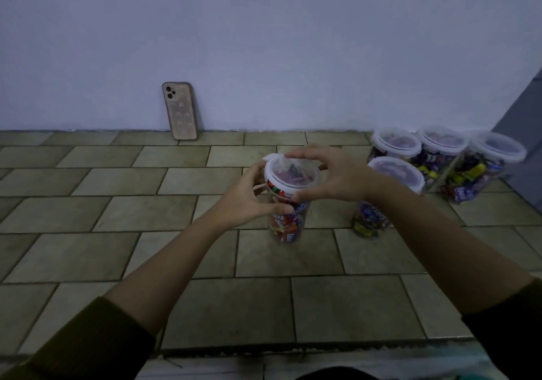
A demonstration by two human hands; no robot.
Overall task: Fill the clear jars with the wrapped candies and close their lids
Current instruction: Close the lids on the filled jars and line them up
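Wall (264, 42) above tiled floor (88, 256); a grey panel (522, 133) is cut off at the right edge. Two dark sleeves run out of frame below.

Five clear jars, all lidded and holding wrapped candies (286, 227); labels are too blurred to read.
- Held jar (289, 224), upright at centre. The left hand (249, 200) curls round its upper body and hides part of it. The right hand (331, 177) curls thumb and fingers round the lid (289, 174) rim. Whether the lid is fully seated cannot be told.
- Front jar (371, 221), to the right, half hidden by the right forearm.
- Three back jars (443, 142), side by side near the wall.

One phone (179, 111) leans on the wall.
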